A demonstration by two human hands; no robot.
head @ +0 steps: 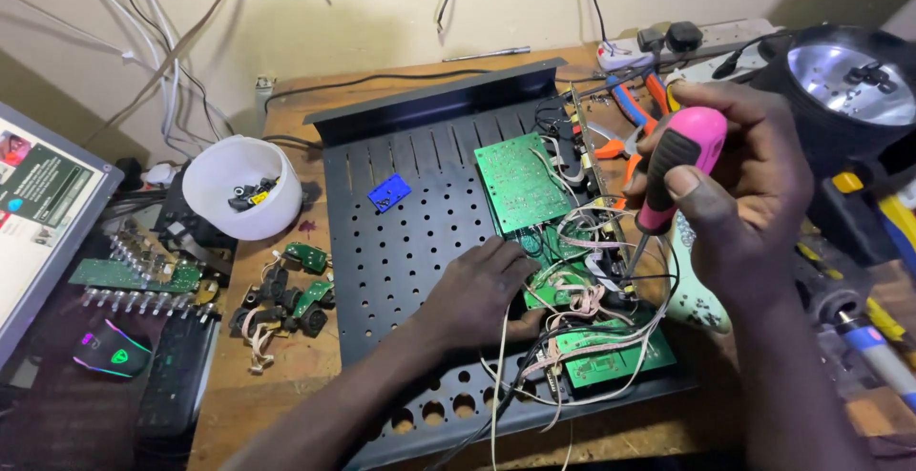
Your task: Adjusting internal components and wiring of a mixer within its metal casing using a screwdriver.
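A black perforated metal chassis (401, 242) lies on the wooden bench, with green circuit boards (520, 180) and a tangle of white and pink wires (587, 314) on its right side. My left hand (477, 290) rests flat on the chassis, fingertips touching the small boards and wires. My right hand (735, 185) grips a screwdriver with a pink and black handle (679, 161), held nearly upright. Its tip (630, 266) points down into the boards and wires. A small blue part (389, 192) lies on the chassis.
A white bowl (239, 189) with small black parts stands at the left. Loose green boards and jacks (291, 299) lie beside the chassis. A monitor (43, 213), mouse (113, 352) and keyboard (176, 376) sit far left. A lamp (849, 80), pliers (625, 108) and power strip (687, 41) are at right.
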